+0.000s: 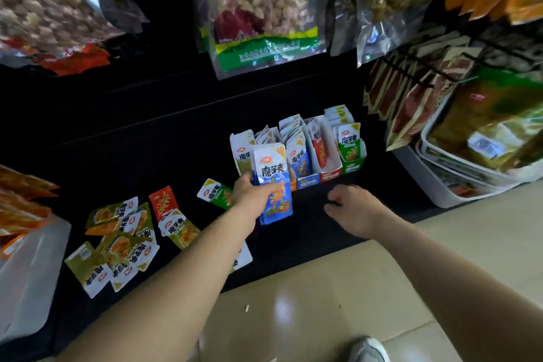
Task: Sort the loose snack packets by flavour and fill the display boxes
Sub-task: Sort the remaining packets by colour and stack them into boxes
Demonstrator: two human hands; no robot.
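**Bottom edge:** a shoe [368, 350] on the tiled floor [293, 303], cut off by the frame.

**Centre:** the left hand [254, 197] grips a blue konjac snack packet [274, 182] upright, fingers curled round its lower left edge. The packet is in the air just in front of the display boxes [329, 168].

**Right of centre:** the right hand [352, 209], seen from the back with fingers loosely curled, holds nothing and hovers over the black shelf [147, 141].

**Lower left:** loose packets [123, 241] overlap in a pile on the shelf. A green packet [216, 192] is partly hidden behind the left hand.

**Beyond:** the boxes stand in a row, the leftmost partly covered by the blue packet.

**Top:** a hanging peanut bag [264, 9], blurred.
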